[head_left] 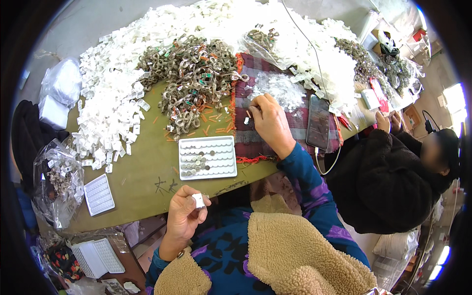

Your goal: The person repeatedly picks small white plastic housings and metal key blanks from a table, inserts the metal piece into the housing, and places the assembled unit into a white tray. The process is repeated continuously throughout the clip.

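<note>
My left hand (183,215) is closed at the table's front edge, pinching a small white plastic case (198,200) between thumb and fingers. My right hand (271,125) rests over a plaid cloth (244,137), its fingers curled down; whatever they hold, if anything, is hidden. Just beyond those fingers lies a heap of clear plastic pieces (282,88). A tiny white piece (246,120) sits beside the right fingertips. Between my hands stands a white ridged tray (226,169) with several small round metallic discs (196,165) in its grooves.
A large heap of white plastic cases (105,103) and a pile of brownish looped strips (196,73) cover the green table (147,191). A dark phone (318,123) with a cable lies right of my hand. Another white tray (99,194) lies left. A person in dark clothing (388,182) sits at right.
</note>
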